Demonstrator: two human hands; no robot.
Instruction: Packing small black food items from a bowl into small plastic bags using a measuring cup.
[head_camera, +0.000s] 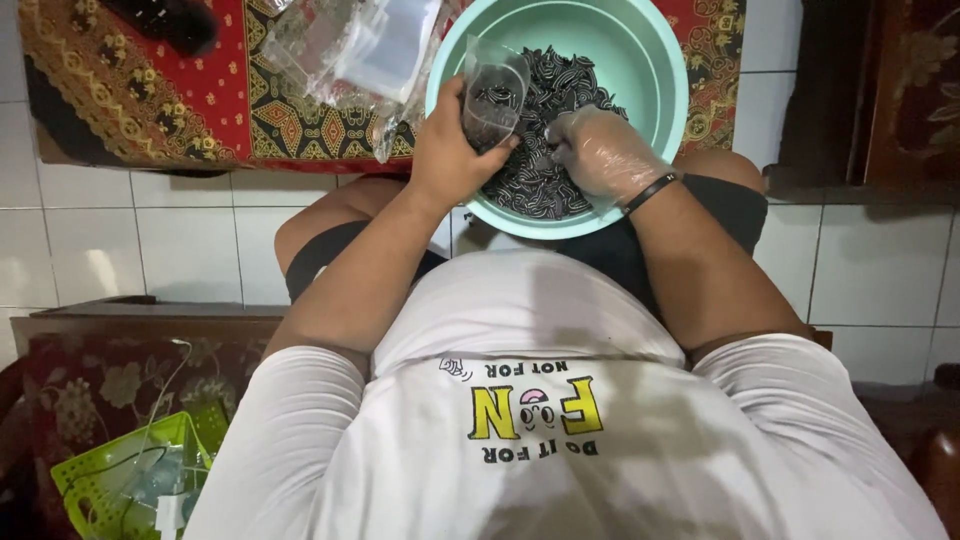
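A red and gold patterned cloth (130, 90) covers the surface ahead of the seated person, with a heap of empty clear plastic bags (350, 50) lying on it just left of a mint-green bowl (650, 70). Down by the floor at the lower left sits a lime-green basket (110, 480) with white cables in it. The bowl rests against the person's knees and holds a pile of small black-and-white striped pieces (545, 150). The left hand (450, 150) is curled closed around a small clear pouch (492, 90), held upright over the bowl's near-left rim, partly filled. The right hand (600, 150), in a thin clear glove, rests on the pile, fingers bent down into the pieces just beside the pouch; I can't tell what it has pinched.
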